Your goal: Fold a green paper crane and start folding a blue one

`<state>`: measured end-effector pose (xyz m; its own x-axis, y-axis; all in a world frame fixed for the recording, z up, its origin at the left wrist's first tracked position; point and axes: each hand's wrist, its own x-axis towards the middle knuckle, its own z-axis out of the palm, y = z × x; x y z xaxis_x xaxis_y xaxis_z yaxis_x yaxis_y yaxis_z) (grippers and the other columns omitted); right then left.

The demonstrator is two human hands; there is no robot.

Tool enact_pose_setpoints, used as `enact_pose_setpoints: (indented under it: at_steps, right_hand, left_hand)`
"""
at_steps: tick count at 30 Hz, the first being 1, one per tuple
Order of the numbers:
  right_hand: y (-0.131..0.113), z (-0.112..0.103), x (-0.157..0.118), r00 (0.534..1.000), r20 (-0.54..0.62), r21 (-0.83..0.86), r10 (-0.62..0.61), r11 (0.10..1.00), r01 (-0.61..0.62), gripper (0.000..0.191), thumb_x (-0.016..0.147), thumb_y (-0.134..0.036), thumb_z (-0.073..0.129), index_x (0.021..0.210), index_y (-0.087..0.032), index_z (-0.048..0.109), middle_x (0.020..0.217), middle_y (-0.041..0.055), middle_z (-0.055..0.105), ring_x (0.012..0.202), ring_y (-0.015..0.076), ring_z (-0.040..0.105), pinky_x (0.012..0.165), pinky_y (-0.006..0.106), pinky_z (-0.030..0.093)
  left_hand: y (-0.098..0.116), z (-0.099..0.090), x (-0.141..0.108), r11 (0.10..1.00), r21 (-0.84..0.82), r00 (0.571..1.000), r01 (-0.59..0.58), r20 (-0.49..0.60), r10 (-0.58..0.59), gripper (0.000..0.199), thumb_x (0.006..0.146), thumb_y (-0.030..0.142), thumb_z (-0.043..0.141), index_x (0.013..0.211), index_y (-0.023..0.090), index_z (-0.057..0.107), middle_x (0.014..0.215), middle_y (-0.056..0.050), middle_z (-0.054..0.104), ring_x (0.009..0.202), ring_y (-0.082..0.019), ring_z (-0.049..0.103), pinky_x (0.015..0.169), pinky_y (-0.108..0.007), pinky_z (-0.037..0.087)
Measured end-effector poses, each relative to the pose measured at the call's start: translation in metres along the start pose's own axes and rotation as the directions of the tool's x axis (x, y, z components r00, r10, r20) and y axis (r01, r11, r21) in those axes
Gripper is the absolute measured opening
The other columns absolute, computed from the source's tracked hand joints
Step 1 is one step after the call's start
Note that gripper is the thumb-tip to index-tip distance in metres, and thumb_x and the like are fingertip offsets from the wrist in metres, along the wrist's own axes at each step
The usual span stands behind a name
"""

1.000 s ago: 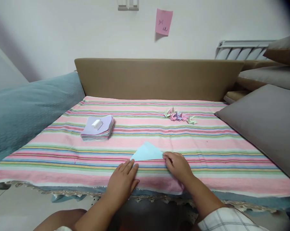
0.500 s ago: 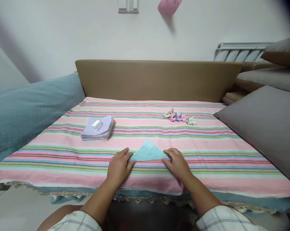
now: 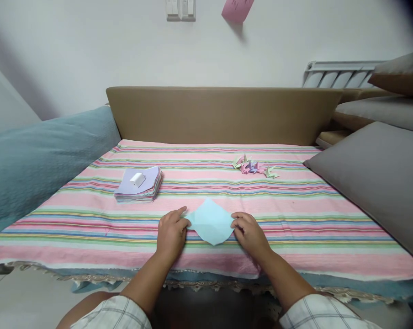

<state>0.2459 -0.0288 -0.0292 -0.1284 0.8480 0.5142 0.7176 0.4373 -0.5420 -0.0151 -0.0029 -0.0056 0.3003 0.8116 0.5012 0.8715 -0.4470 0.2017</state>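
Note:
A light blue sheet of origami paper (image 3: 212, 222) lies between my hands on the striped cloth, its shape a diamond with one corner pointing toward me. My left hand (image 3: 172, 227) pinches its left corner between thumb and fingers. At the opposite corner, my right hand (image 3: 248, 230) grips the paper's edge with the fingers curled. Both side corners are partly hidden under my fingertips.
A stack of coloured paper (image 3: 138, 185) with a small white block (image 3: 137, 179) on top is at left. Several folded paper cranes (image 3: 251, 166) sit farther back on the right. Grey cushions (image 3: 374, 178) border the right side, a blue-covered armrest (image 3: 52, 155) the left.
The blue paper has gone from a folded triangle to an opened diamond, its near corner now extending toward me. Both hands stay at its side corners, their fingers slightly shifted.

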Motion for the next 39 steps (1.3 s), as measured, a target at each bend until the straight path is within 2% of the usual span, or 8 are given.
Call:
enact_pose_setpoints:
  at_steps: [6,9,13,19,24,28,34,39]
  right_hand:
    - [-0.002,-0.004,0.000,0.997,-0.068,-0.119,-0.039,0.992,0.031,0.023,0.079,-0.007,0.044,0.081,-0.020,0.062,0.087,0.0057,0.062,0.085,0.0210,0.053,0.077,0.037,0.044]
    - [-0.003,-0.006,0.001,0.992,-0.120,-0.145,-0.040,0.989,0.022,0.021,0.082,-0.010,0.045,0.084,-0.020,0.063,0.086,0.0063,0.061,0.086,0.0214,0.052,0.077,0.036,0.044]
    - [-0.008,-0.005,-0.001,0.991,-0.122,-0.159,-0.054,0.987,0.034,0.020,0.086,-0.014,0.043,0.091,-0.019,0.062,0.085,0.0068,0.061,0.084,0.0204,0.052,0.076,0.034,0.042]
    - [-0.019,-0.005,-0.007,0.994,-0.033,-0.263,-0.101,0.961,0.089,0.016,0.085,-0.017,0.046,0.085,-0.019,0.062,0.079,0.0049,0.062,0.077,0.0195,0.052,0.071,0.032,0.036]
    - [-0.030,-0.004,-0.014,0.979,0.004,-0.284,-0.203,0.939,0.196,0.018,0.087,-0.018,0.044,0.086,-0.019,0.062,0.075,0.0046,0.061,0.073,0.0183,0.050,0.070,0.032,0.033]
    - [-0.041,0.008,-0.023,0.955,0.041,-0.254,-0.294,0.921,0.295,0.017,0.088,-0.018,0.045,0.091,-0.020,0.061,0.071,0.0031,0.061,0.069,0.0171,0.049,0.067,0.032,0.032]
    - [-0.044,0.010,-0.022,0.892,0.110,0.025,-0.438,0.899,0.438,0.022,0.086,-0.036,0.049,0.099,-0.021,0.059,0.082,0.0043,0.062,0.077,0.0181,0.053,0.073,0.034,0.037]
    - [-0.020,-0.002,-0.006,0.972,0.110,0.009,-0.209,0.978,0.210,0.030,0.084,-0.023,0.041,0.112,-0.021,0.054,0.114,0.0102,0.054,0.106,0.0227,0.048,0.091,0.042,0.036]
  left_hand:
    - [0.018,-0.005,-0.004,0.992,-0.057,0.993,-0.116,-0.003,0.116,0.032,0.074,0.006,0.049,0.093,0.026,0.066,0.120,-0.003,0.061,0.108,-0.025,0.052,0.100,-0.054,0.027]
    - [0.035,-0.006,-0.013,0.958,-0.161,0.970,-0.236,0.026,0.243,0.023,0.083,0.027,0.054,0.104,0.026,0.063,0.113,-0.004,0.065,0.108,-0.024,0.053,0.104,-0.053,0.022]
    - [0.049,-0.002,-0.023,0.922,-0.189,0.931,-0.337,0.081,0.357,0.050,0.075,0.052,0.061,0.117,0.025,0.057,0.114,-0.007,0.064,0.108,-0.027,0.053,0.105,-0.054,0.016]
    - [0.041,0.005,-0.023,0.934,-0.083,0.938,-0.347,-0.008,0.348,0.017,0.084,0.023,0.054,0.095,0.029,0.065,0.106,-0.001,0.068,0.094,-0.020,0.057,0.098,-0.049,0.027]
    - [0.022,0.004,-0.014,0.960,0.034,0.961,-0.278,0.016,0.277,0.020,0.084,0.019,0.052,0.090,0.029,0.068,0.109,-0.001,0.067,0.086,-0.021,0.057,0.075,-0.038,0.041]
    - [0.017,0.005,-0.011,0.967,0.065,0.969,-0.247,0.015,0.246,0.025,0.081,0.016,0.055,0.100,0.027,0.067,0.114,-0.003,0.065,0.091,-0.024,0.057,0.075,-0.039,0.043]
    - [0.010,0.010,-0.011,0.960,-0.037,0.960,-0.278,0.018,0.279,0.022,0.079,0.015,0.055,0.091,0.029,0.069,0.106,-0.002,0.068,0.089,-0.022,0.060,0.079,-0.040,0.046]
    - [-0.003,0.011,-0.004,0.917,-0.206,0.936,-0.343,0.012,0.353,0.023,0.080,0.014,0.051,0.090,0.024,0.069,0.104,-0.006,0.068,0.088,-0.020,0.062,0.078,-0.036,0.050]
